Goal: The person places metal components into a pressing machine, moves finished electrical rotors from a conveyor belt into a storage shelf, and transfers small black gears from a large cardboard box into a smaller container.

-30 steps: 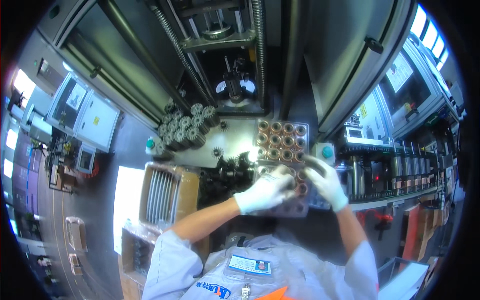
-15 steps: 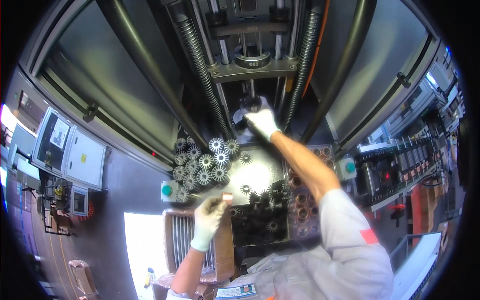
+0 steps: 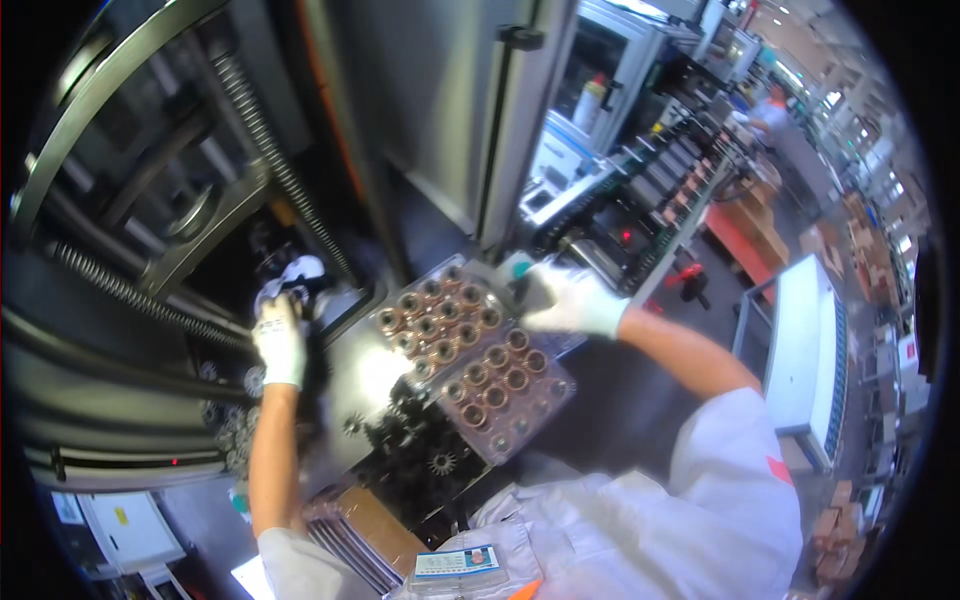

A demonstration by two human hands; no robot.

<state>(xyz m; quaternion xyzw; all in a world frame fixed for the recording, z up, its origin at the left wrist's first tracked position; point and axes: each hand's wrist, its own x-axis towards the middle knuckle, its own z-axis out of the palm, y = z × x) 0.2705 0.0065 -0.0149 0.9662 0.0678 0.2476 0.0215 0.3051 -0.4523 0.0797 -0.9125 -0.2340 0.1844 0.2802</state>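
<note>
My gloved left hand (image 3: 279, 340) reaches into the press at the left, up against its lower fixture. A pale, curved piece (image 3: 303, 270) with dark parts beside it sits at the fingertips; what it is I cannot make out. Those fingertips are partly hidden, so any grip is unclear. My gloved right hand (image 3: 578, 300) is beside a green push button (image 3: 519, 269), its fingers apart and slightly blurred, with nothing seen in them. Whether it touches the button I cannot tell. Between the hands lie clear trays (image 3: 548, 408) holding several copper-coloured rings (image 3: 445, 350).
Coil springs (image 3: 275, 150) and dark columns frame the press. Toothed metal discs (image 3: 441, 461) lie on the dark plate, with more stacked (image 3: 235, 435) at its left. A carton of metal rods (image 3: 375, 515) stands near my body. A conveyor line (image 3: 660, 190) runs at the right.
The view has swung right. My right hand has left the press fixture for the green button. My left hand, holding a small copper-coloured part before, has moved to the fixture; that part no longer shows.
</note>
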